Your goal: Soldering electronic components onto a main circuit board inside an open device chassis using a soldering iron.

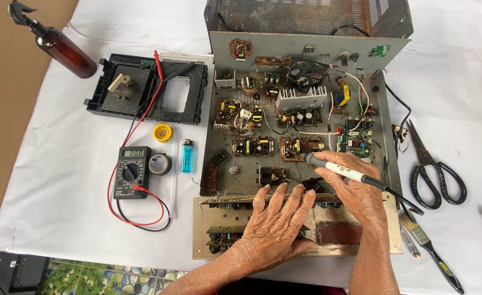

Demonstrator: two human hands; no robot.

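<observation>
My right hand (354, 188) grips a white and black soldering iron (339, 169), its tip pointing left over the small circuit boards inside an opened grey metal chassis (298, 114). The iron's black cord runs off to the right. My left hand (276, 221) lies flat, fingers spread, on the folded-down front panel (208, 229) of the chassis and its edge-on circuit board. Several small boards, a finned heat sink (301, 97) and loose wires fill the chassis floor.
Left of the chassis lie a black multimeter (132, 172) with red and black leads, tape rolls (160, 164), a blue lighter (187, 155) and a black disc-drive frame (148, 88). A brown spray bottle (60, 46) lies far left. Scissors (435, 169), a brush (429, 246) and tweezers sit on the right.
</observation>
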